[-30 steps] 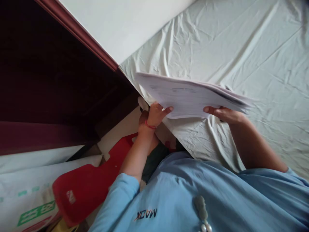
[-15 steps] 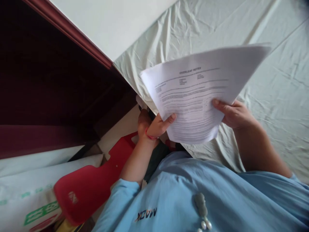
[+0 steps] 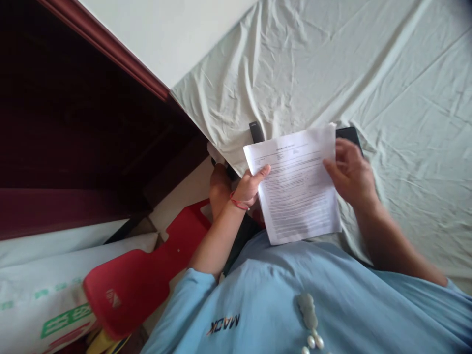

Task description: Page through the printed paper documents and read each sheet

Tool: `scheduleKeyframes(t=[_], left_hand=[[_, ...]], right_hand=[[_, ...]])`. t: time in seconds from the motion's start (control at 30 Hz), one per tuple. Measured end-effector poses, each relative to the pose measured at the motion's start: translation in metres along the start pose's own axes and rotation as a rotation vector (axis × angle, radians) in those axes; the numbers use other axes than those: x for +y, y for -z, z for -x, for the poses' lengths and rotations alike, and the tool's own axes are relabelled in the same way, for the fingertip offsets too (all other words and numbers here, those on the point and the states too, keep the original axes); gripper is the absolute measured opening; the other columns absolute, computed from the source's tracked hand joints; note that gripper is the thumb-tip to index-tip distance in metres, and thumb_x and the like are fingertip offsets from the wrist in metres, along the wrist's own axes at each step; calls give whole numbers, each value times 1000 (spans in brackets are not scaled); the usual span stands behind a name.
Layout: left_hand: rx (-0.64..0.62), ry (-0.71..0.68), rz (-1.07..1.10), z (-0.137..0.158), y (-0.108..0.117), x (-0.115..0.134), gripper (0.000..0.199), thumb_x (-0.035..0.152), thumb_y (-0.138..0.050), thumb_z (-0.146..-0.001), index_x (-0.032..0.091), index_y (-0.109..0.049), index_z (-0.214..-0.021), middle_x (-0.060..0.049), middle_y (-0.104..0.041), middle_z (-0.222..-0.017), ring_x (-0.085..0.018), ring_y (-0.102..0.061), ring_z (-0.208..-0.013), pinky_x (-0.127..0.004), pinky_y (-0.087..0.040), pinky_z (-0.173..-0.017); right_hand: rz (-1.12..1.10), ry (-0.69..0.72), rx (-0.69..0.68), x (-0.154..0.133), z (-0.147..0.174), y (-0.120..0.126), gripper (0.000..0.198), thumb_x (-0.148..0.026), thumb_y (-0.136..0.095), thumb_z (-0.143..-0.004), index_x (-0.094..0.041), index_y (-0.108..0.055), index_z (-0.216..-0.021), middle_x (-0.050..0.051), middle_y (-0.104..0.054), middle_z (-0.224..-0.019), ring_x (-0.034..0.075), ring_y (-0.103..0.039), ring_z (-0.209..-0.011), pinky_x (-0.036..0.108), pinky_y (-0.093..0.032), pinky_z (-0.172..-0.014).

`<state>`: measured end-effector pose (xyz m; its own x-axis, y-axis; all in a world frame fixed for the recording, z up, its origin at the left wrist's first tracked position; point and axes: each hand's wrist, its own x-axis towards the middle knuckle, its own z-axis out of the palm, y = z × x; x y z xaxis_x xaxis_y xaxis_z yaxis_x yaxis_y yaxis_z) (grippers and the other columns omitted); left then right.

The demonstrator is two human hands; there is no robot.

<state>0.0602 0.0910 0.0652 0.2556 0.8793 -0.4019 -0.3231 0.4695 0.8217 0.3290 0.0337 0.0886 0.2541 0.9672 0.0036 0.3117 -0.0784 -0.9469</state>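
Note:
A stack of printed sheets is held low in front of my body, above the sheet-covered surface. My left hand, wearing a red string bracelet, grips its left edge with the thumb on top and the fingers underneath. At the right edge, my right hand has its thumb tip against or just over the paper. Its other fingers are apart from the thumb, beyond the edge, and slightly blurred. A dark flat object lies partly hidden behind the paper and this hand. Past the top left corner, a small dark grey strip-like object shows.
A pale wrinkled bedsheet spreads across the right side. To the left stands dark red furniture. A red plastic chair or stool and a white printed sack are at the lower left. A white wall rises behind.
The stack has come down and closer to my body and now lies flatter. My right hand has loosened from its edge. The dark flat object and the grey strip have come into view.

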Motion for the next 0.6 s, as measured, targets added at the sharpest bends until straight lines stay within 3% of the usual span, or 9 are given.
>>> scheduleKeyframes(t=[0.03,0.1,0.2,0.3,0.4,0.5,0.6], left_hand=[[-14,15,-12,0,-2,-1,60,56,-100,-68,17,-83,-110,-13,-86,-116,-41,-77,-125,-58,-59,-115],[-36,51,-39,1,-6,-1,61,59,-101,-66,17,-84,-106,-13,-86,-111,-40,-80,-117,-57,-62,-110],[-59,63,-67,3,-12,-3,62,62,-101,-64,18,-85,-105,-11,-87,-110,-36,-82,-108,-52,-64,-103],[-91,61,-81,5,-15,-4,62,62,-101,-65,19,-85,-108,-10,-87,-112,-31,-82,-103,-48,-65,-99],[-115,78,-123,5,-13,-6,62,65,-98,-67,18,-85,-106,-9,-87,-104,-28,-82,-95,-44,-64,-93],[-144,52,-151,5,-10,-8,64,72,-92,-71,16,-85,-100,-9,-85,-96,-28,-81,-93,-43,-63,-90],[-141,-11,-133,5,-11,-7,61,72,-89,-76,16,-84,-98,-9,-85,-95,-28,-82,-97,-40,-63,-90]], right_hand=[[180,166,109,-10,-6,0,59,-49,-74,-98,-27,-63,-151,15,-69,-148,40,-65,-137,64,-55,-115],[455,411,158,-34,-16,-3,55,-41,-62,-104,-24,-61,-156,17,-62,-159,42,-55,-148,68,-44,-124],[619,528,-62,-64,-30,-16,49,-35,-52,-109,-31,-61,-157,11,-60,-164,41,-48,-156,69,-38,-128],[693,612,-250,-74,-41,-32,45,-33,-48,-111,-30,-65,-152,10,-69,-152,38,-51,-153,66,-36,-128],[755,628,-365,-68,-47,-42,39,-30,-43,-112,-22,-74,-134,13,-80,-124,35,-66,-128,59,-44,-117],[832,559,-388,-62,-46,-44,38,-29,-41,-113,-19,-77,-120,14,-80,-106,32,-69,-103,50,-51,-97],[830,533,-379,-60,-44,-43,39,-29,-41,-112,-19,-77,-120,15,-79,-106,32,-68,-97,48,-52,-89]])
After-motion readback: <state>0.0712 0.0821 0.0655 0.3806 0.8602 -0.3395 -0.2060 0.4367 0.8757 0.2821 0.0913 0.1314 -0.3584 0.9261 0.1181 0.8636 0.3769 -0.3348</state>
